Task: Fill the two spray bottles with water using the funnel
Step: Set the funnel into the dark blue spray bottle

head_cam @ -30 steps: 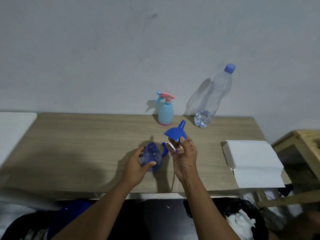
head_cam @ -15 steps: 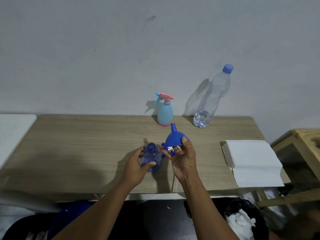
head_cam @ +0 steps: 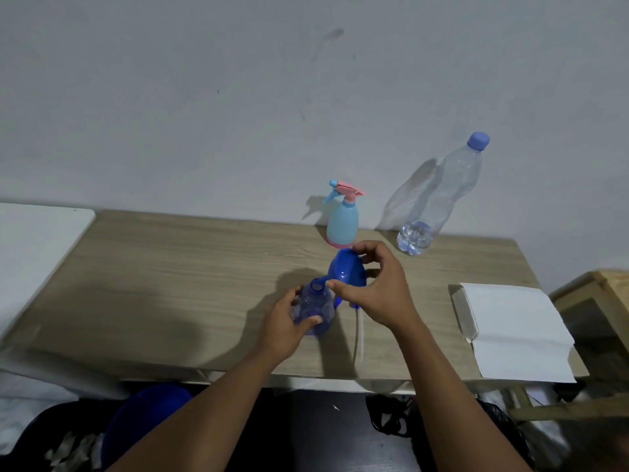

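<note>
We steady the open blue bottle (head_cam: 312,310) upright on the table (head_cam: 170,284), our left hand (head_cam: 282,332) curled round its lower body. Our right hand (head_cam: 381,294) pinches the funnel (head_cam: 345,272) by its bowl, tilted, with the spout aimed at the neck just left of that grip. A sideways nudge from the spout could tip so light a bottle, and a funnel seated crooked would likely send water over the table. The white tube (head_cam: 357,335) under our right wrist could be swept toward the near edge.

Our thumb lies across the spout tip, so we cannot tell whether it has entered the neck. The sprayer head on that tube is hidden beneath the hand. Beyond the right hand stands the capped pale spray bottle (head_cam: 343,223), opaque, its level unreadable. Farther right is the water bottle (head_cam: 449,195), showing water only at its base, perhaps too little for two.
</note>
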